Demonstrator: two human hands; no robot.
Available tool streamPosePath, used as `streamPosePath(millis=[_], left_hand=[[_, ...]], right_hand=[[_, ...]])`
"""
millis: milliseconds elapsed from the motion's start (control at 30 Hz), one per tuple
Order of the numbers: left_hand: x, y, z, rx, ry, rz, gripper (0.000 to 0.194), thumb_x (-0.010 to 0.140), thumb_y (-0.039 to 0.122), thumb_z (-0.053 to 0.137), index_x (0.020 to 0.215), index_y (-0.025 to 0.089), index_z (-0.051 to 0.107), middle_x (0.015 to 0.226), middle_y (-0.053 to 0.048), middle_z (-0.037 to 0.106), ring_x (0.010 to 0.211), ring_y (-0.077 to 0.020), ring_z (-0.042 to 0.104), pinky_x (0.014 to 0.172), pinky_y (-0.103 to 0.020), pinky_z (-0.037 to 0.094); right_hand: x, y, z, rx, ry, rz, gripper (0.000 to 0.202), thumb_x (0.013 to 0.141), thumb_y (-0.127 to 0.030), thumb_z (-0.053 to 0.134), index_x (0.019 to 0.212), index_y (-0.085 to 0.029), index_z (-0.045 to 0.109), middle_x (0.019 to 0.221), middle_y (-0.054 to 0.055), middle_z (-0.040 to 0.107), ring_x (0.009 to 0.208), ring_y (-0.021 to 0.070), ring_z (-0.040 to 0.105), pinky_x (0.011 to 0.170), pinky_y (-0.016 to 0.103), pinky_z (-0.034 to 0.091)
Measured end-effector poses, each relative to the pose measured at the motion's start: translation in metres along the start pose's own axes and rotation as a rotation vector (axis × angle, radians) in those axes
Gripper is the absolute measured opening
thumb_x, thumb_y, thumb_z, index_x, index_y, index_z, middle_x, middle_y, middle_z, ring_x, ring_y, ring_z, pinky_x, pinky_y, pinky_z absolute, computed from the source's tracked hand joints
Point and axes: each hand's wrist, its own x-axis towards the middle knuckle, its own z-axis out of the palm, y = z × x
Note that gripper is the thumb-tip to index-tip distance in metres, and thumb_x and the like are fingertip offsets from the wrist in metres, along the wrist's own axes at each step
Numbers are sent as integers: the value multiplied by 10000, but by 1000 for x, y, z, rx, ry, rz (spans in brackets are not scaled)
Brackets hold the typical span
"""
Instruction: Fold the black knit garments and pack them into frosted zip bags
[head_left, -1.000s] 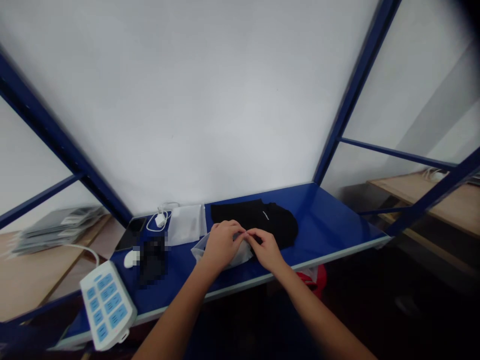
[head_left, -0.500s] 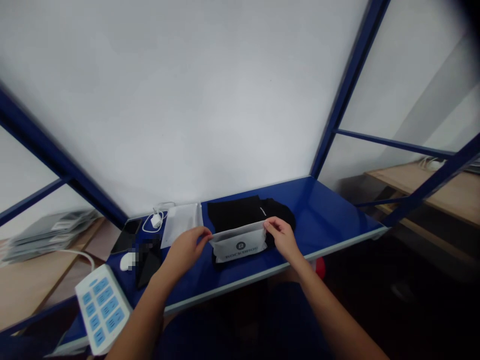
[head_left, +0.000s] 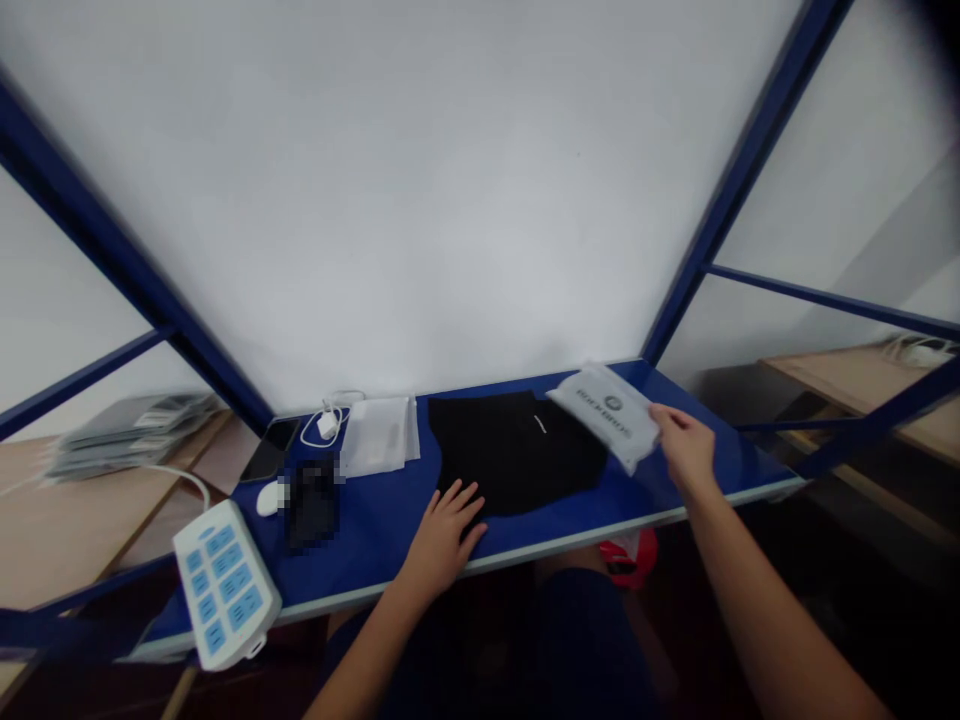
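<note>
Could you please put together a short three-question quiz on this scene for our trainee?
1. Multiple choice: what holds the printed white bag?
A) the left hand
B) the right hand
C) both hands

2. True or false: the white power strip is to the left of the black cloth.

3. Fill in the gap: the left hand lies with fingers spread at the black cloth's near ____ corner.

Key: 1. B; 2. True; 3. left.
</note>
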Motion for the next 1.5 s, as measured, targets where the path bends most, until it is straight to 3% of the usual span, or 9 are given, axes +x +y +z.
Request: streamPosePath(millis=[167,367,433,567,700,867,1167,1333,1500], left_hand=[[-15,0,-8,20,-50,-32,356,970,364,492,1314,342,581,1473,-8,495,1413,-248,373,1158,-533,275],[-9,-9,-36,-120,-40,-43,316,933,484,542,1172,315,661,1295,-49,634,1237,-265,549,1082,-533,358],[18,-22,-48,-150,47,-33,298,975,422,468,1151,278,660,1209,-59,668,1139,-225,606,1042,-457,419],[98,-60,-68,105,183,-163,355,984,291,396,1280,210,574,1319,-97,600,1229,-216,538,1062,-391,405],[159,-96,-71,204,106,-263,381,917,329,539,1273,198,581,1338,-152,583,1265,-320,482,1069,-535,327],[174,-114,-68,224,12,-255,200,819,357,686,949,210,722,1142,-122,674,1148,-331,549,1048,-570,278],[146,-84,-90,125,135,-116,195,901,309,590,1025,280,738,1077,-14,732,1050,-212,631,1122,-470,263],[75,-47,-89,-68,347,22,218,926,362,570,1010,279,754,1025,-47,731,965,-215,657,904,-376,499],[-12,-20,-50,-95,281,58,179,916,318,601,1027,322,742,1083,-44,712,1034,-222,651,938,-390,507]], right_hand=[[60,41,-19,-337,44,46,307,731,-294,606,915,-106,764,887,206,720,905,375,655,819,506,482],[59,1,2,-523,171,-273,392,827,-277,515,1160,-154,682,1296,199,593,1238,420,459,986,620,338],[46,-25,29,-435,-47,-444,385,876,-245,443,1174,-149,666,1286,174,604,1229,346,493,1028,545,353],[15,-66,98,-350,-777,-482,283,838,-263,566,1054,-170,724,1111,113,707,1024,228,640,943,348,475],[10,-81,148,-407,-1002,-427,309,583,-186,801,890,-184,759,834,42,746,715,170,667,707,264,521],[30,-81,158,-477,-1103,-349,376,435,-152,851,798,-179,754,634,-7,690,541,139,607,593,252,486],[22,-80,124,-284,-1157,-350,162,647,-232,710,797,-173,688,786,29,726,761,189,670,727,289,513],[-10,-77,64,-67,-1081,-453,174,755,-211,597,925,-191,627,937,38,715,950,200,670,898,334,499],[-58,-45,11,-84,-936,-564,369,779,-177,571,1140,-222,630,1064,68,702,1006,227,658,950,403,490]])
